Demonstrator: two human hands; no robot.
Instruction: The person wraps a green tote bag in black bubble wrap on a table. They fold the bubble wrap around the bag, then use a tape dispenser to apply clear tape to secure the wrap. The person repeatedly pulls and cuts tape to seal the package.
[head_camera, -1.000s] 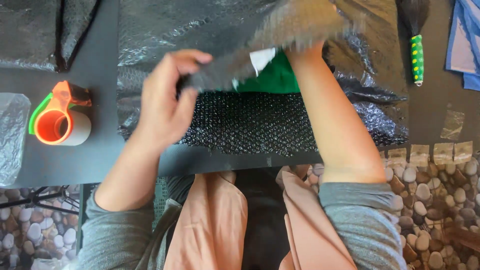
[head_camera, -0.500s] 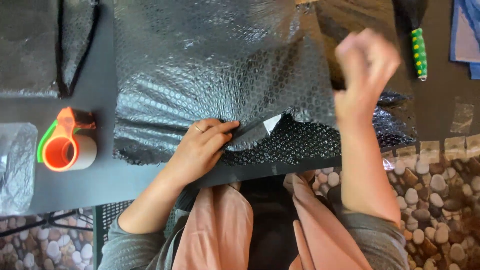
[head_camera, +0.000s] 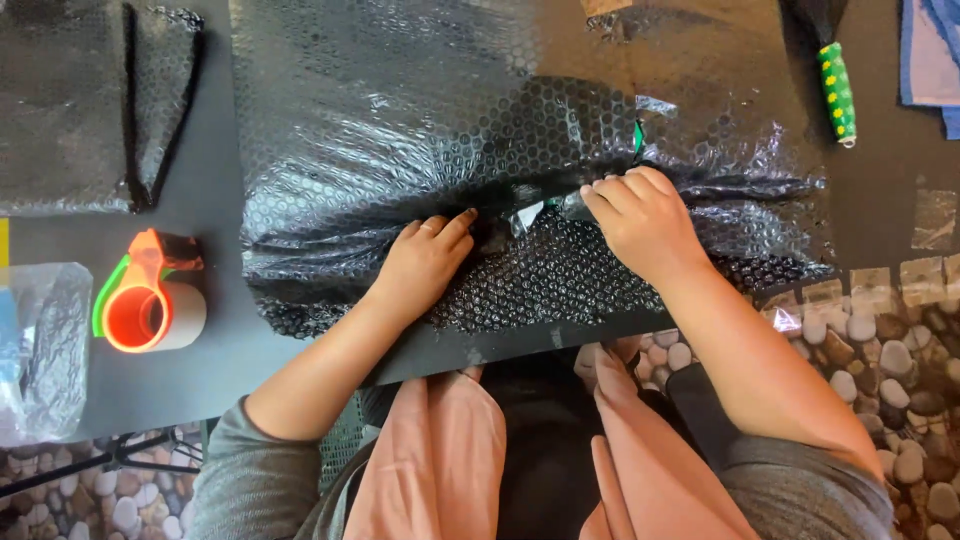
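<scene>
Bubble wrap (head_camera: 400, 130), black, lies spread across the desk (head_camera: 215, 340); left hand (head_camera: 425, 265) presses flat on it, open; right hand (head_camera: 640, 220) pinches its folded edge

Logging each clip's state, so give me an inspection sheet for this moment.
Surface: dark table.
Job's things: black bubble wrap folded over a mostly hidden green item.
Clutter: orange tape dispenser, clear bag, more folded wrap, green dotted handle, blue cloth, tape strips.
Grips: left hand and right hand press the fold.
Cables: nothing seen.
Surroundings: pebble floor.
</scene>
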